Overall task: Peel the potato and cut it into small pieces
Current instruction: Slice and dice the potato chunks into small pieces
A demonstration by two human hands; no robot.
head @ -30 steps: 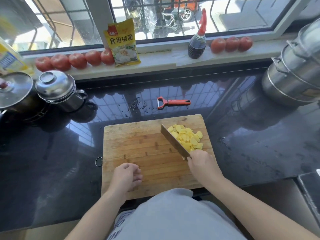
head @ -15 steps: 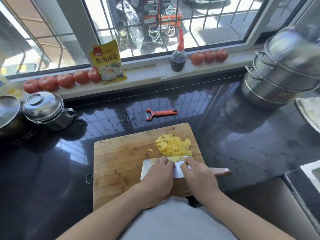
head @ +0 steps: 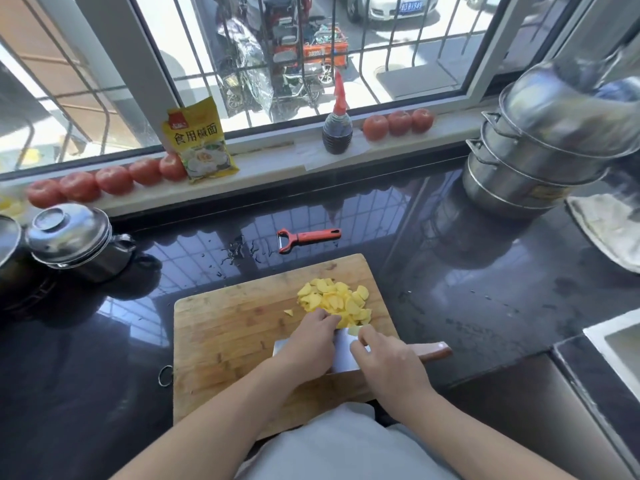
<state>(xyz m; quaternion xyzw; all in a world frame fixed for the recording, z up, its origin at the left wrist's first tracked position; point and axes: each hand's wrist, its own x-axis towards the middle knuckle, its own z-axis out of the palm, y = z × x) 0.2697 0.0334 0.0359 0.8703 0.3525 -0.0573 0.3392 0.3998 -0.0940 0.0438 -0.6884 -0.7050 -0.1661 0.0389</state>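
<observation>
- Lying flat on the board [head: 221,327]: cleaver [head: 341,351], blade broadside down, wooden handle [head: 434,351] sticking out past the board's right edge.
- Left hand [head: 304,344] rests on the blade's left part, knuckles bent; fingertips [head: 332,318] reach the near edge of the potato pile. Whether they pinch a slice, cannot tell.
- Right hand [head: 388,365] lies over the blade where it meets the handle; index finger [head: 362,336] stretched forward along the blade toward the pile. Rest of the grip is hidden under the hand.
- Potato pieces [head: 336,299]: yellow, peeled, thin slices heaped at the board's far right corner, touching the blade's far edge. One stray piece [head: 288,312] just left of the heap.
- Peeler [head: 308,238], red, on the dark counter [head: 485,289] just beyond the board's far edge, handle pointing right.
- Far left of the board: small lidded steel pot [head: 76,244].
- Far right of the board: stacked steel pots [head: 540,150].
- Sill beyond the board: tomatoes in two rows [head: 114,178] [head: 398,123], yellow packet [head: 199,143], dark bottle [head: 337,128] with red cap.
</observation>
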